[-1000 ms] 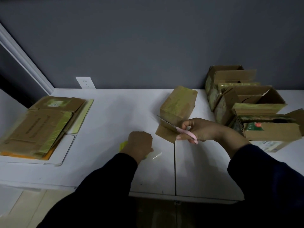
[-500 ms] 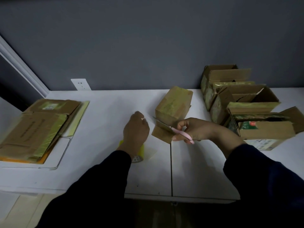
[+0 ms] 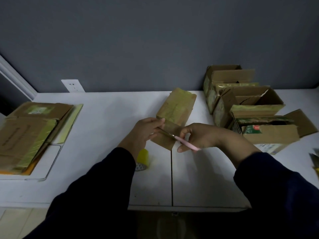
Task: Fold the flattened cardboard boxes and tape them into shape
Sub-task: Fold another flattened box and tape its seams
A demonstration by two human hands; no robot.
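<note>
A folded cardboard box (image 3: 177, 107) covered in yellowish tape lies on the white table (image 3: 103, 128), its open flap pointing toward me. My left hand (image 3: 145, 131) reaches to the box's near left corner, fingers stretched out and touching the flap edge. Just right of the flap, my right hand (image 3: 202, 135) grips pink-handled scissors (image 3: 186, 143), with the blades pointing left over the flap. A yellow tape roll (image 3: 143, 156) stands on the table under my left forearm, partly hidden by the sleeve.
A stack of flattened cardboard boxes (image 3: 25, 135) lies at the left on a white tray. Several folded open boxes (image 3: 250, 100) crowd the back right, against the grey wall. A wall socket (image 3: 72, 85) sits at the back. A seam runs through the table's middle.
My left hand let go of the tape roll and moved up and right to the box's flap. The right hand kept the scissors by the flap.
</note>
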